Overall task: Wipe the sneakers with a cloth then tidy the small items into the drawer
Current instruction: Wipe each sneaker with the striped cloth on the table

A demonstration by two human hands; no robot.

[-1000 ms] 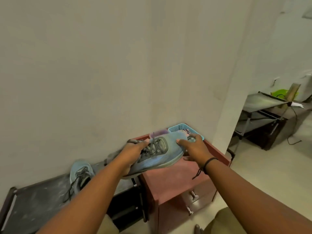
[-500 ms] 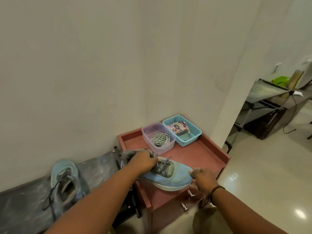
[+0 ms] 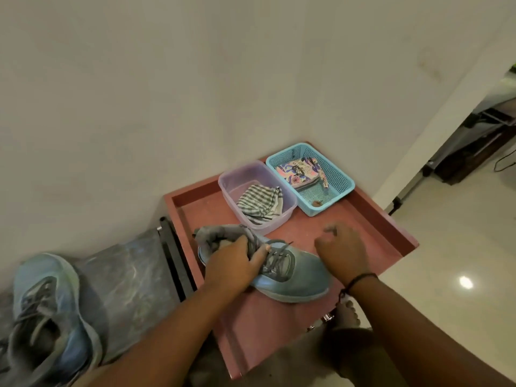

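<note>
A blue sneaker (image 3: pixel 296 277) lies on the red cabinet top (image 3: pixel 363 227), toe pointing right. My left hand (image 3: pixel 234 263) grips it at the tongue and collar. My right hand (image 3: pixel 342 247) hovers just right of the toe, fingers loosely curled, holding nothing. A striped cloth (image 3: pixel 261 202) sits in a clear purple tub (image 3: pixel 231 177) behind the shoe. Beside it a turquoise basket (image 3: pixel 339 177) holds a patterned pouch (image 3: pixel 300 170) and a small brown item (image 3: pixel 317 203). The second blue sneaker (image 3: pixel 47 311) rests on the dark bench (image 3: pixel 128 283) at the left.
A white wall stands close behind the cabinet. Drawer knobs (image 3: pixel 326 319) show under the cabinet's front edge, near my foot (image 3: pixel 346 314). Glossy tiled floor (image 3: pixel 446 275) opens to the right, with a dark table (image 3: pixel 480 135) at the far right.
The sneaker came down from in front of the baskets onto the cabinet top. My right hand let go of its toe and lifted away to the right. The view tilted downward.
</note>
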